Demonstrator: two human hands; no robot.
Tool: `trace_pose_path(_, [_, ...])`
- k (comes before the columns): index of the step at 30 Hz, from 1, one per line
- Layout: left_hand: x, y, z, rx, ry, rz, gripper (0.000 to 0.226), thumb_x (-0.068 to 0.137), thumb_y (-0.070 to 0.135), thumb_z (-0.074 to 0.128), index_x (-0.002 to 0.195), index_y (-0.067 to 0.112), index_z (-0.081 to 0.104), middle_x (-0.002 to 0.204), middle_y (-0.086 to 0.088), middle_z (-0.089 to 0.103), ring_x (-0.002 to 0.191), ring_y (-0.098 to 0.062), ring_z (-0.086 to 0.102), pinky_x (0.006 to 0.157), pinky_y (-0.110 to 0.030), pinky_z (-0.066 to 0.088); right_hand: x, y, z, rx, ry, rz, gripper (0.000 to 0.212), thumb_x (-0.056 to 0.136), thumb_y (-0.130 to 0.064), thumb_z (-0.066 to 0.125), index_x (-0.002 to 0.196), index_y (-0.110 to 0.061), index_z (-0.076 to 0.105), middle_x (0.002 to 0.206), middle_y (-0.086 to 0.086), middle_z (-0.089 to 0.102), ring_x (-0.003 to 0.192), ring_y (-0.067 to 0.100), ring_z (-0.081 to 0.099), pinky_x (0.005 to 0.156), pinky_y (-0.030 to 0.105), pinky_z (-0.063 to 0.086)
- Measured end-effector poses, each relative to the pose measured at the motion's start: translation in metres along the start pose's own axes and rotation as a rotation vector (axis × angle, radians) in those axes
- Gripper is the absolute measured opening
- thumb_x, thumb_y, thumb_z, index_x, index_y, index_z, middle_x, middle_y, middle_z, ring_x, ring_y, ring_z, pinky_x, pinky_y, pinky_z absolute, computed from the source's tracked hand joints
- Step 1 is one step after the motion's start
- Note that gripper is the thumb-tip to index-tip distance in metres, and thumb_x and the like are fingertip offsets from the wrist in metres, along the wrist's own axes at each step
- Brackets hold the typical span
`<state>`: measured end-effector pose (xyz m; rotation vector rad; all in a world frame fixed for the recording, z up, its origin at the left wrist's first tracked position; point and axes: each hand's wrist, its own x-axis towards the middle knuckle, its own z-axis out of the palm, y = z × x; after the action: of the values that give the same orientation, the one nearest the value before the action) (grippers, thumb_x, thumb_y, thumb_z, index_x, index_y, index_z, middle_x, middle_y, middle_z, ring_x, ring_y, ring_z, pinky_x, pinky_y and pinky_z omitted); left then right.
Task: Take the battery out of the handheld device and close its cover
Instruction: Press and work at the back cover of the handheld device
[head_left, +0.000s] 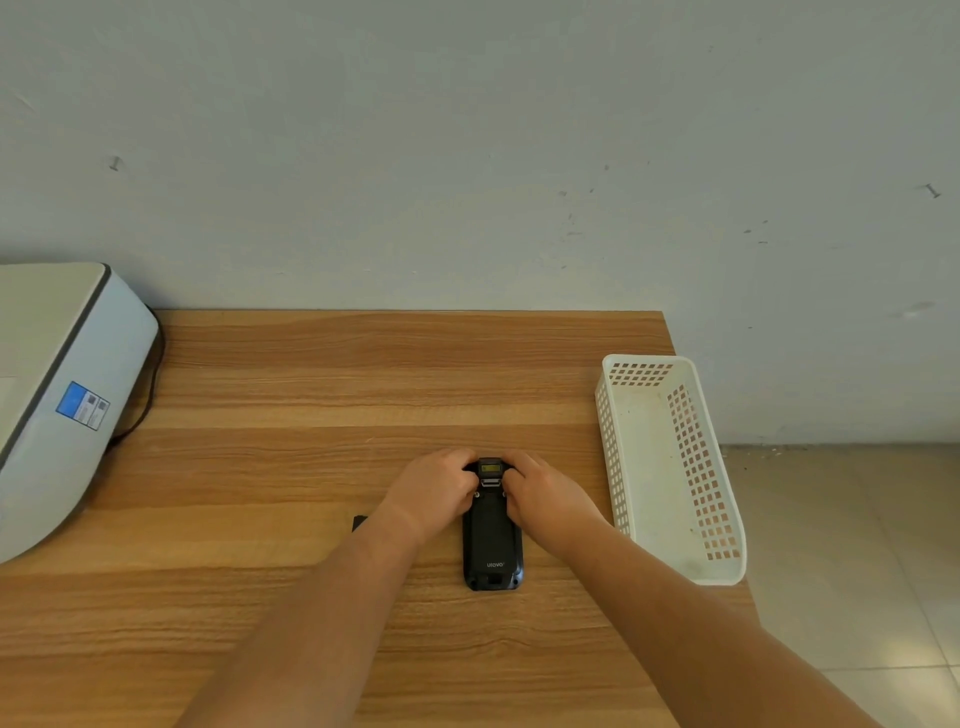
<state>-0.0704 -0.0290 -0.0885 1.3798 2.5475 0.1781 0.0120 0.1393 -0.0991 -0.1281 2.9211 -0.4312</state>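
Observation:
A black handheld device (492, 540) lies face down on the wooden table (311, 395), its back cover in place and a small window at its far end. My left hand (434, 486) grips the device's far left side. My right hand (543, 491) grips the far right side, fingers curled against the top end. A small black object (358, 522) lies on the table just left of my left forearm, mostly hidden; I cannot tell whether it is the battery.
A white perforated plastic basket (675, 467) stands at the table's right edge with nothing in it. A grey-white machine (62, 395) with a blue label and a black cable sits at the left. A wall rises behind the table; tiled floor lies to the right.

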Motion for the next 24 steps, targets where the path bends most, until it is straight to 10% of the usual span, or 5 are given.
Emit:
trace_pose_path(12, [0.002, -0.004, -0.004, -0.157, 0.009, -0.078, 0.019, 0.095, 0.020, 0.055, 0.103, 0.012, 0.070, 0.111, -0.001, 0.063, 0.100, -0.018, 0.061, 0.084, -0.034, 0.050, -0.004, -0.005, 0.003, 0.027, -0.001, 0.023, 0.029, 0.096, -0.015, 0.050, 0.122, -0.005, 0.058, 0.144, 0.008, 0.046, 0.124, 0.022, 0.050, 0.094, 0.034, 0.051])
trace_pose_path(24, [-0.007, 0.002, -0.007, -0.279, -0.148, -0.232, 0.042, 0.093, 0.036, 0.060, 0.131, 0.019, 0.059, 0.155, 0.010, 0.032, 0.132, -0.013, 0.043, 0.109, -0.033, 0.036, 0.001, 0.001, -0.015, -0.005, -0.054, -0.055, 0.031, 0.098, -0.019, 0.047, 0.124, -0.008, 0.058, 0.146, 0.006, 0.042, 0.127, 0.020, 0.046, 0.102, 0.028, 0.041])
